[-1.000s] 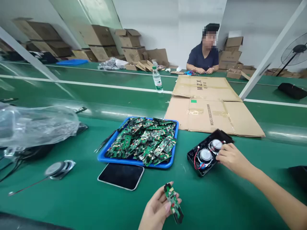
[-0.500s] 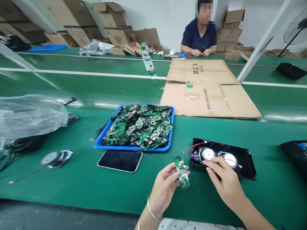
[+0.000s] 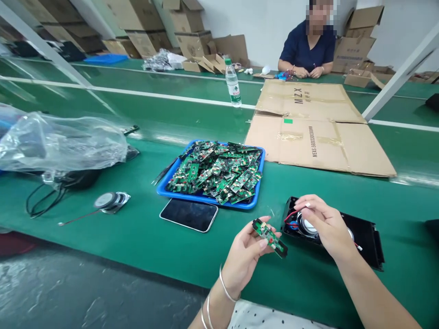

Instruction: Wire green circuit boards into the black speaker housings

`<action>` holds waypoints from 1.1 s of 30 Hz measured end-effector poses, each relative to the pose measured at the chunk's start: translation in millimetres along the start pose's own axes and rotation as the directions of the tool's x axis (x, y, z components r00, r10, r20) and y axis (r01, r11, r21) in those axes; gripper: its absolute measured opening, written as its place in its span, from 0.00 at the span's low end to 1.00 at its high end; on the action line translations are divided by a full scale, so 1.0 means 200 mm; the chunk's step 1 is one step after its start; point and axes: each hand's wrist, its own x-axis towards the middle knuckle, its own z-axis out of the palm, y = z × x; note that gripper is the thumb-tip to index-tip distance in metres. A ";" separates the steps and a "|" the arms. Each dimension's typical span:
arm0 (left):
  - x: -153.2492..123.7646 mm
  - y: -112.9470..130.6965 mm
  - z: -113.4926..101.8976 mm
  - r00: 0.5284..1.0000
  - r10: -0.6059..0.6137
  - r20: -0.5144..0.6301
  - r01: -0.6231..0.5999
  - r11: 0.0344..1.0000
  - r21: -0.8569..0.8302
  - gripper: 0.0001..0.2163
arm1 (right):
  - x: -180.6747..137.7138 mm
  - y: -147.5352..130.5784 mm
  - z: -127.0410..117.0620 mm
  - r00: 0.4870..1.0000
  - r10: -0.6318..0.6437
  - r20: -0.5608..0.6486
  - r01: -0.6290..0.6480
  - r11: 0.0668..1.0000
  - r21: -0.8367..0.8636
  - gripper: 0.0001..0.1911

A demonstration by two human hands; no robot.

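A narrow green circuit board (image 3: 269, 236) with black ends is held between the thumb and fingers of my left hand (image 3: 247, 256), above the green bench. To its right lies an open black speaker housing (image 3: 365, 235) with two round speakers in it, partly covered by my right hand (image 3: 329, 224). The fingers of that hand are closed on the white plug (image 3: 307, 205) of a red cable (image 3: 291, 215) at the housing's left end. A second small white plug (image 3: 358, 248) hangs loose by the right-hand speaker.
A blue tray (image 3: 206, 197) heaped with circuit boards stands ahead, with tweezers (image 3: 163, 172) at its left edge and a phone (image 3: 188, 214) in front. Left are a loose speaker (image 3: 108, 201) and a plastic bag (image 3: 65, 141). Beyond are flattened cardboard (image 3: 322, 146), a bottle (image 3: 233, 84) and a seated person (image 3: 308, 48).
My right hand has moved from the speakers to the housing's left end and taken hold of the red cable's plug. The board in my left hand has turned more slantwise. The view has shifted left.
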 end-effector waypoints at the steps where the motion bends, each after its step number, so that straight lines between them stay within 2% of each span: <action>1: 0.00 0.00 0.00 1.000 0.026 -0.015 -0.025 0.999 0.034 0.20 | 0.00 0.00 0.00 1.000 -0.017 0.011 0.016 0.999 0.038 0.10; 5: 0.01 0.02 0.01 0.993 0.093 -0.078 -0.080 0.985 0.155 0.19 | -0.03 0.00 0.00 0.994 0.030 0.102 -0.054 0.967 0.248 0.09; 7: 0.01 0.03 0.03 0.992 0.081 -0.093 -0.068 0.989 0.134 0.18 | -0.05 -0.02 0.00 0.993 0.059 0.106 -0.083 0.968 0.238 0.11; 10: 0.01 0.02 0.05 0.992 0.087 -0.096 -0.080 0.994 0.077 0.18 | -0.08 -0.05 0.02 0.995 0.059 0.079 -0.061 0.998 0.014 0.10; 12: 0.02 0.00 0.07 0.986 0.125 -0.110 -0.119 0.991 0.055 0.16 | -0.11 -0.07 0.05 0.997 -0.054 0.063 0.067 0.971 -0.231 0.09; 14: 0.02 -0.02 0.09 0.972 0.186 -0.146 -0.176 0.982 0.074 0.14 | -0.13 -0.08 0.10 0.968 -0.239 0.081 0.249 0.862 -0.441 0.10; 16: 0.01 -0.05 0.10 0.952 0.256 -0.167 -0.235 0.962 0.138 0.14 | -0.14 -0.07 0.15 0.913 -0.392 0.112 0.385 0.737 -0.556 0.12; 19: -0.01 -0.09 0.10 0.925 0.356 -0.136 -0.310 0.910 0.275 0.13 | -0.15 -0.05 0.20 0.865 -0.487 0.124 0.449 0.639 -0.624 0.12; 23: -0.04 -0.10 0.11 0.903 0.426 -0.052 -0.371 0.836 0.406 0.13 | -0.15 -0.03 0.20 0.851 -0.508 0.133 0.453 0.583 -0.675 0.11; 26: -0.05 -0.11 0.11 0.892 0.452 -0.032 -0.384 0.791 0.476 0.13 | -0.15 -0.03 0.20 0.844 -0.513 0.154 0.459 0.543 -0.703 0.12; 28: -0.05 -0.11 0.12 0.888 0.458 -0.026 -0.381 0.767 0.517 0.13 | -0.16 -0.03 0.19 0.843 -0.516 0.152 0.459 0.543 -0.704 0.13; 33: -0.05 -0.10 0.13 0.878 0.477 0.036 -0.422 0.738 0.527 0.12 | -0.16 -0.05 0.18 0.865 -0.479 0.153 0.453 0.610 -0.650 0.14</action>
